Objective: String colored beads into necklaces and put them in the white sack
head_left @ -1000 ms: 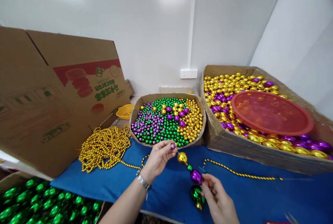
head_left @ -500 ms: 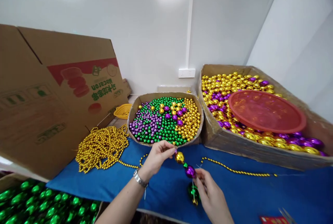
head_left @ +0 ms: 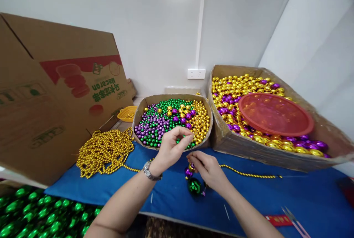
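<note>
My left hand (head_left: 174,145) is raised before the small-bead box, thumb and forefinger pinched on what looks like a thin thread, barely visible. Just below and to its right, my right hand (head_left: 206,168) pinches the top of a short string of beads. From it hang a gold bead (head_left: 191,167), a purple bead (head_left: 188,172) and a larger green bead (head_left: 194,186), close above the blue cloth (head_left: 171,201). My right fingers partly hide the upper beads. The box (head_left: 135,120) behind holds small green, purple and gold beads.
A large box (head_left: 235,145) of gold and purple beads stands right, a red basin (head_left: 276,114) on top. Gold bead strands (head_left: 105,153) lie left beside a tall carton (head_left: 77,83). Green beads (head_left: 49,212) fill the lower left. Pink-handled scissors (head_left: 294,220) lie front right.
My left hand has risen and its fingers have left the top bead. My right hand has moved up and left to the string's top, and the beads now hang below it.
</note>
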`<state>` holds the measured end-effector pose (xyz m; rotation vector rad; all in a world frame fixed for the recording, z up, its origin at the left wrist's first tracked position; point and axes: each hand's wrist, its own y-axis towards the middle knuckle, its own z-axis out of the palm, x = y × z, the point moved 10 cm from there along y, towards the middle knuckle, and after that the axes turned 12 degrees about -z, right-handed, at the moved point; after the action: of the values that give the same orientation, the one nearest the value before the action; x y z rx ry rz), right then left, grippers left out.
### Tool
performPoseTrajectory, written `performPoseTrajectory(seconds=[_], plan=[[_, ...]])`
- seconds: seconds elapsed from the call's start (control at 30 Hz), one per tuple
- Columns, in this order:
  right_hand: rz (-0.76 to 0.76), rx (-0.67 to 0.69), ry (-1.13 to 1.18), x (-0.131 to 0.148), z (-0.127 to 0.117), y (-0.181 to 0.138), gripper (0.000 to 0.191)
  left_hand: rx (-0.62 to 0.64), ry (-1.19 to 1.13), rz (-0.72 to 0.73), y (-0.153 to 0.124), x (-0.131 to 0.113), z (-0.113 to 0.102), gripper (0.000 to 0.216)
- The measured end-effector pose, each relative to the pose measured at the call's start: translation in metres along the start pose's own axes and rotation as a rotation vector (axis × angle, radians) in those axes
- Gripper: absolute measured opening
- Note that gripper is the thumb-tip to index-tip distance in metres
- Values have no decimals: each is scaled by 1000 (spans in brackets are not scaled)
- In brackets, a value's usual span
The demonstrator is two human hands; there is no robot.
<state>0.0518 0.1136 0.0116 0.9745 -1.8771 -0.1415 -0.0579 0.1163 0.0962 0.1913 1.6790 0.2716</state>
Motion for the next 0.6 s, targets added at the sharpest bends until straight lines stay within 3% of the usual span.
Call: performPoseTrajectory(seconds=[0.07,0.13,0.23,0.33,0.4,0.47,0.53,0.6], plan=[[10,-3,-4,0,-4,5,29,-83,-100,-18,-4,6,-9,14],[20,-19,-21,1,-10,11,28,-122,-198,-76,-12,28,-10,24],[2,-42,-52,11,-20,24,27,89,-163,-150,-24,70,25,53],[-50,-54,-68,34,-31,37,26,353,3,-137,-31,103,69,39],[-71,-100,-58,51,-49,38,27,343,86,-86,-25,111,76,29],[-57,-235,-8,64,-80,30,26,221,155,-22,-15,110,66,29],[-33,-467,93,73,-124,11,22,121,205,21,-11,109,51,31],[-57,-739,171,78,-173,-19,16,137,243,32,-17,116,43,29]])
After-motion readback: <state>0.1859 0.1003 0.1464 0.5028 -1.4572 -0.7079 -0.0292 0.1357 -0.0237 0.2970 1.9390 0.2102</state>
